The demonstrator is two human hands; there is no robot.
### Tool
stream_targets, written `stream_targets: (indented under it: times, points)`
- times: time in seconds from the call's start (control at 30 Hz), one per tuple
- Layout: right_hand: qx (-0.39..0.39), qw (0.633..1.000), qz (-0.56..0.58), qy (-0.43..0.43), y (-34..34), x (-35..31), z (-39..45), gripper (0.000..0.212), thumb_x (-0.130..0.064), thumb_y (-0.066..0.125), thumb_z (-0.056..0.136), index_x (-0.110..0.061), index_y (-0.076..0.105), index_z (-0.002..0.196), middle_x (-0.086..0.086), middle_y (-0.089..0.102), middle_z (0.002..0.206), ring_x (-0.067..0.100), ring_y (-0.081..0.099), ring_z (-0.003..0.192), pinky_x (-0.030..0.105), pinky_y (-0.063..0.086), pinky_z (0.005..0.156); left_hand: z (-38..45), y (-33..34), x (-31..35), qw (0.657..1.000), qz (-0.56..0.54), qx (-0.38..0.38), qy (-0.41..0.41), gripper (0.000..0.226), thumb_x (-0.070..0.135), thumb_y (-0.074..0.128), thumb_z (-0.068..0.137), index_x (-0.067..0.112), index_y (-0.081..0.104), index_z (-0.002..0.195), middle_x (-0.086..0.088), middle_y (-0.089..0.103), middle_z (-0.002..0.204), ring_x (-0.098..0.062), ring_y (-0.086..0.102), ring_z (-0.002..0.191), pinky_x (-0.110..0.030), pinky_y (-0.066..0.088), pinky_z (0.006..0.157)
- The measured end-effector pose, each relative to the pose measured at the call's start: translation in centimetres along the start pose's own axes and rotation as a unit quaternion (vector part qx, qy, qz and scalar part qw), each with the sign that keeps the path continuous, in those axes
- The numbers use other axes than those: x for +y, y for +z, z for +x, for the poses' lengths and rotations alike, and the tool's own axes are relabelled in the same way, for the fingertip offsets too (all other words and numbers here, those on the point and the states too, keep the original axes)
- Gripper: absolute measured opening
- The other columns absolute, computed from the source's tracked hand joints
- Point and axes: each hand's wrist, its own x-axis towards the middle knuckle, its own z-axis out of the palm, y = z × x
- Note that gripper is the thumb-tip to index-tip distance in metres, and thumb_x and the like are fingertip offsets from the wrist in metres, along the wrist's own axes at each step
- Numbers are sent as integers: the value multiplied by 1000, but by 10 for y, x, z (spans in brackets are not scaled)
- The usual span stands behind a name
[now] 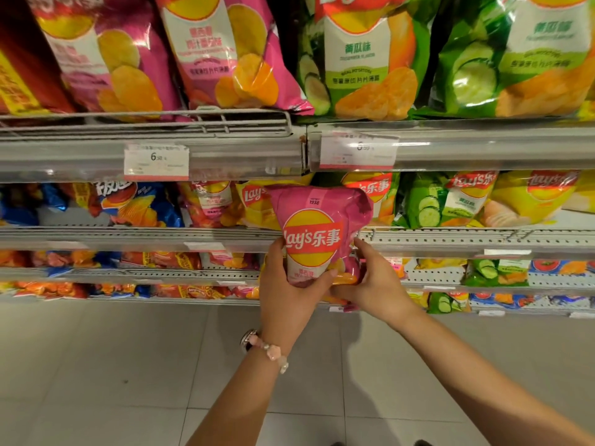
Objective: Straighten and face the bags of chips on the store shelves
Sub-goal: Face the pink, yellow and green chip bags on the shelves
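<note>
A small pink Lay's chip bag (pixel 317 230) is held upright in front of the shelves, logo facing me, its top right corner crumpled. My left hand (pixel 289 284) grips its lower left side with the thumb across the front. My right hand (pixel 370 281) holds its lower right side and bottom. The bag hangs off the shelf, level with the second shelf's edge (pixel 161 236). Behind it, yellow Lay's bags (pixel 257 204) stand on that shelf.
The top shelf holds large pink bags (pixel 225 53) and green cucumber bags (pixel 360 59), with price tags (pixel 156 160) on its rail. Blue and orange bags (pixel 138 204) sit left, green ones (pixel 444 201) right. Lower shelves hold more bags. Grey tiled floor (pixel 128 365) lies below.
</note>
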Motion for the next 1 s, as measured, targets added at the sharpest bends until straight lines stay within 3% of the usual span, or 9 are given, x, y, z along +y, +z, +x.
stream_targets:
  times: [0.17, 0.27, 0.33, 0.4, 0.47, 0.57, 0.73, 0.87, 1.0]
  points:
    - [33, 998, 37, 24, 0, 2, 3, 74, -2, 84, 62, -17, 53, 127, -9, 70, 105, 3, 66, 94, 28, 54, 88, 13, -21, -2, 999, -41, 9, 11, 47, 66, 64, 71, 42, 49, 108, 21, 63, 96, 7, 59, 89, -5, 44, 68]
    - [24, 998, 50, 25, -7, -1, 3, 72, 1, 83, 64, -19, 52, 126, -10, 68, 108, -1, 64, 96, 18, 52, 85, 42, -38, -9, 989, -99, 110, 15, 36, 39, 61, 80, 21, 53, 111, 6, 61, 99, 5, 61, 83, -8, 49, 67]
    - [18, 998, 54, 18, -12, -3, 4, 67, 5, 81, 65, -17, 54, 123, -13, 69, 104, -5, 64, 93, 10, 49, 77, 68, -47, -13, 990, -46, 132, 4, 56, 20, 71, 72, 14, 48, 123, -5, 60, 114, -6, 61, 100, -29, 54, 85]
    - [15, 998, 61, 17, -16, -3, 5, 64, 9, 79, 66, -14, 55, 121, -14, 69, 98, -6, 65, 88, 7, 47, 73, 92, -49, -21, 995, 3, 96, -21, 90, 23, 78, 58, 8, 35, 136, -13, 52, 129, -24, 54, 117, -48, 46, 99]
    - [13, 997, 69, 20, -20, -3, 6, 65, 11, 77, 67, -12, 53, 123, -12, 69, 98, -5, 66, 86, 9, 48, 71, 106, -46, -22, 997, 4, 55, -52, 115, 36, 84, 46, 11, 26, 141, -14, 48, 135, -29, 49, 124, -51, 42, 102]
    - [12, 997, 71, 28, -24, 0, 6, 68, 13, 75, 68, -9, 51, 127, -6, 69, 101, -2, 66, 85, 12, 49, 71, 118, -38, -23, 998, 37, 36, -47, 125, 52, 84, 33, 11, 28, 137, -13, 48, 134, -30, 51, 122, -51, 44, 100]
    - [22, 997, 64, 35, -30, 3, 6, 66, 11, 76, 67, -12, 53, 125, -7, 70, 101, 0, 67, 87, 13, 49, 72, 132, -20, -34, 991, 76, 80, -79, 97, 20, 94, 52, 4, 33, 125, -3, 50, 114, -30, 56, 108, -31, 42, 83]
    - [27, 997, 64, 35, -34, 5, 6, 68, 11, 77, 67, -14, 53, 124, -6, 70, 102, 1, 67, 89, 12, 49, 72, 134, -10, -35, 982, 94, 132, -92, 89, 18, 89, 61, 2, 33, 129, -12, 58, 112, -36, 58, 105, -32, 39, 79]
    - [44, 997, 63, 30, -38, 5, 7, 67, 9, 78, 66, -20, 54, 122, -7, 70, 105, 4, 67, 94, 14, 50, 76, 132, -11, -37, 980, 109, 162, -45, 90, 24, 91, 58, 1, 39, 129, -19, 62, 118, -40, 60, 104, -35, 43, 81]
